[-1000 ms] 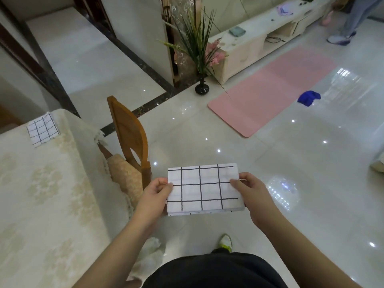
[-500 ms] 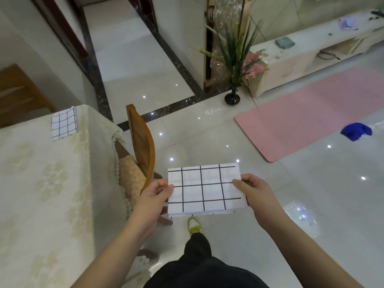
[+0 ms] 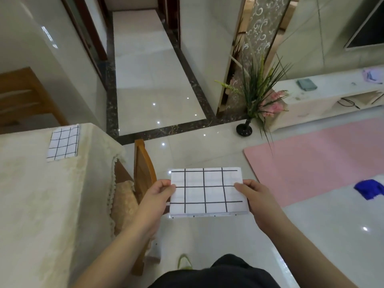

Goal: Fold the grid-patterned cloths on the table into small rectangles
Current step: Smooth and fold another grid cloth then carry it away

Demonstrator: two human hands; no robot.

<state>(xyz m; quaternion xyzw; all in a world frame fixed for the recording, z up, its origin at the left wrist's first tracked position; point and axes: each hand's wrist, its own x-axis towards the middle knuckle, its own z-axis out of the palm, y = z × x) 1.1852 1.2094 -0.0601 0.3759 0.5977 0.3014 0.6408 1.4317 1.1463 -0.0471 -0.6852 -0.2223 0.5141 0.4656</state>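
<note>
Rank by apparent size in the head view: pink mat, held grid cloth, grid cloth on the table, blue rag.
1. pink mat
2. held grid cloth, though nearness enlarges it
3. grid cloth on the table
4. blue rag

Two grid cloths (image 3: 208,192) (image 3: 63,143), two hands (image 3: 157,197) (image 3: 256,197).

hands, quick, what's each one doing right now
Left hand: closed on the left edge of the folded grid cloth.
Right hand: closed on its right edge.

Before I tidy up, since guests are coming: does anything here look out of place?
A blue crumpled item lies loose on the bare floor by the pink mat. The folded cloth on the table sits slightly askew.
</note>
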